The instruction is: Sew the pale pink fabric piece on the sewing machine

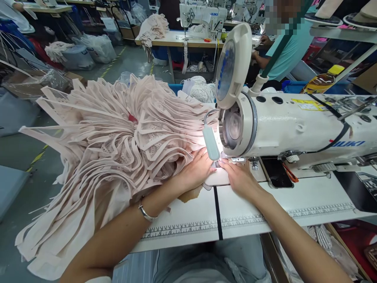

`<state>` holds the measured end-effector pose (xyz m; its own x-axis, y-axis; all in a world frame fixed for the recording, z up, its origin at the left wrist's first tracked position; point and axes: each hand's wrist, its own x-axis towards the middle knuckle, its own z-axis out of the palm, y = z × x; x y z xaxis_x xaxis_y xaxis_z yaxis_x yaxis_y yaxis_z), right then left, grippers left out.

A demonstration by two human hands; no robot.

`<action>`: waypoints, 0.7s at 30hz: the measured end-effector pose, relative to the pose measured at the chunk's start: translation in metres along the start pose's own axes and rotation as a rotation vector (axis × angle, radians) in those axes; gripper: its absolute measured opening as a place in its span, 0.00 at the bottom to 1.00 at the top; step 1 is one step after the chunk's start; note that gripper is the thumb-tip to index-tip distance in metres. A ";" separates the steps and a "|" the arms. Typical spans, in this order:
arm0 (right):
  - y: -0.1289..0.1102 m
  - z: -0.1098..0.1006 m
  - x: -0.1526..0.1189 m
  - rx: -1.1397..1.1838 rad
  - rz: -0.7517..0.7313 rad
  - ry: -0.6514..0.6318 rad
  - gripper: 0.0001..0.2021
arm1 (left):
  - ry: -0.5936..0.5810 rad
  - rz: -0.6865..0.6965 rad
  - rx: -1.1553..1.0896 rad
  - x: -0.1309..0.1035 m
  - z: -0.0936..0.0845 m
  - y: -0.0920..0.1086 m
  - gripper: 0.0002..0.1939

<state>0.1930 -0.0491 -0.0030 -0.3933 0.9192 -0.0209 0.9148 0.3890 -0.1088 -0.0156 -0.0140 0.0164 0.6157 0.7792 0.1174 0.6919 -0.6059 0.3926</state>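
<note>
A white sewing machine [277, 122] stands on a table at the right, its round end cover raised. Under its lit head, my left hand [198, 169] rests on pale pink fabric, its fingers stretched toward the needle area. My right hand [240, 175] lies just right of it, fingertips at the edge of a light fabric piece [218, 177] beside the presser foot. The needle area is mostly hidden by a pale green lamp [211, 142]. A large heap of pale pink lace-trimmed pieces [118, 129] spreads left of the machine and hangs off the table.
A phone [277, 173] and orange-handled snips [291, 173] lie below the machine arm. A printed ruler [182, 229] runs along the front edge. Behind stand a yellow-capped bottle [321, 80], another sewing machine [203, 17] and a person in a teal shirt [290, 51]. Plastic bins [78, 57] sit back left.
</note>
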 end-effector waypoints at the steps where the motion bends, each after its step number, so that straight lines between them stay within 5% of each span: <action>1: 0.000 0.001 0.000 -0.001 -0.008 0.016 0.27 | 0.006 -0.033 0.024 0.000 0.001 0.002 0.10; 5: 0.001 0.000 0.002 -0.008 0.008 0.063 0.26 | 0.072 -0.075 0.125 -0.001 0.009 0.005 0.11; 8: 0.000 -0.001 0.007 -0.046 0.086 0.082 0.24 | 0.075 0.048 0.240 -0.005 0.015 0.006 0.08; 13: 0.000 -0.007 0.016 -0.024 0.100 0.122 0.21 | 0.070 0.150 0.405 -0.009 0.014 0.009 0.18; 21: -0.008 -0.012 0.012 -0.081 0.082 0.035 0.20 | 0.048 0.011 0.145 0.009 0.004 0.000 0.08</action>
<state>0.1823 -0.0399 0.0090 -0.3151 0.9490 0.0088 0.9486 0.3152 -0.0272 -0.0086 -0.0080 0.0135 0.6070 0.7773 0.1653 0.7347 -0.6282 0.2559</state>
